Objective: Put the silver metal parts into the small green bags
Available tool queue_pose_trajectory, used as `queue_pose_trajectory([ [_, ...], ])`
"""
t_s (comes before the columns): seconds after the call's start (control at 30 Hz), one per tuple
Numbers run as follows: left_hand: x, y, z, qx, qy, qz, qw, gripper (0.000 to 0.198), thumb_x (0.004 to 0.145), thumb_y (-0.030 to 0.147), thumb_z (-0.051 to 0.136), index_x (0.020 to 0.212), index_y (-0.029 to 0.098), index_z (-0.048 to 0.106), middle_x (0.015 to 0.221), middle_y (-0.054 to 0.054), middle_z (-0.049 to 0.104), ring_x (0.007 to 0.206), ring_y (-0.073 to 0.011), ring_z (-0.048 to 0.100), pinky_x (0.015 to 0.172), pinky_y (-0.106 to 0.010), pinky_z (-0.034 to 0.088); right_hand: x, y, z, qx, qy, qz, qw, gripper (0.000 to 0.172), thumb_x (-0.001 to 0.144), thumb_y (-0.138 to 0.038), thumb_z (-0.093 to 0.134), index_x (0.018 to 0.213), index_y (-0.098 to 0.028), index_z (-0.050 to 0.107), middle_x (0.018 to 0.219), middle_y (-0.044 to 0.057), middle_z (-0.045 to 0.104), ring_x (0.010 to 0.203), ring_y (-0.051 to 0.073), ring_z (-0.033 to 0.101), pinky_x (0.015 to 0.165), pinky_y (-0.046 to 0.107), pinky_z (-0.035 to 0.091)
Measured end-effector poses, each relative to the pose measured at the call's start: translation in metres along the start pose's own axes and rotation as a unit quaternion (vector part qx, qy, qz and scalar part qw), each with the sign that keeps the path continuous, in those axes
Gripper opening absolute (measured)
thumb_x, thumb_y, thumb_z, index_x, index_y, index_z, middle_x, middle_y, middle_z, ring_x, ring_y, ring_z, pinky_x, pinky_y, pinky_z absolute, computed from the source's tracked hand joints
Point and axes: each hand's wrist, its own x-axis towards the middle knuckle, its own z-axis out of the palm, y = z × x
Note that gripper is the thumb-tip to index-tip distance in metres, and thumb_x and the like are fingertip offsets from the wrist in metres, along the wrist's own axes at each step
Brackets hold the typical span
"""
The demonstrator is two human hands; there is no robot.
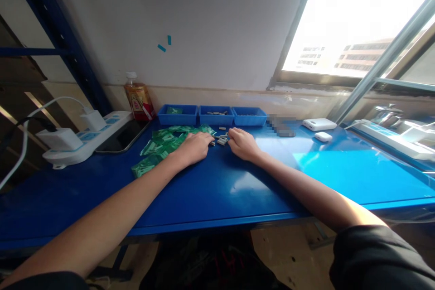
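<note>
My left hand (196,147) rests on the blue table with its fingers curled together, a small metal piece (212,143) at the fingertips. Facing it, my right hand (243,144) is closed, thumb side toward the middle; whatever its fingers may hold is hidden. Between the two hands lies a loose group of small silvery metal pieces (222,140), with a single one (222,128) slightly behind. Green plastic packets (163,144) are spread in a pile beside and behind my left hand.
Three blue bins stand along the wall: the left bin (178,120) has green packets, the middle bin (216,120) metal pieces, the right bin (249,120) small parts. A bottle (138,99), phone (124,138) and power strip (90,138) lie left; white cases (319,124) right.
</note>
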Motion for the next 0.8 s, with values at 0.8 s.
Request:
queue_pose_trajectory([
  [0.8,0.003,-0.016,-0.011,-0.118,0.119,-0.015,0.986,0.02,0.084,0.034,0.05,0.086,0.018,0.062,0.092,-0.006,0.066,0.091,-0.0236,0.056,0.084,-0.037,0.044,-0.002,-0.001,0.002,0.089,0.061,-0.079,0.991,0.017,0.079,-0.016,0.052,0.096,-0.019,0.053,0.085,0.005,0.059,0.082,0.02,0.053,0.075,0.03,0.042],
])
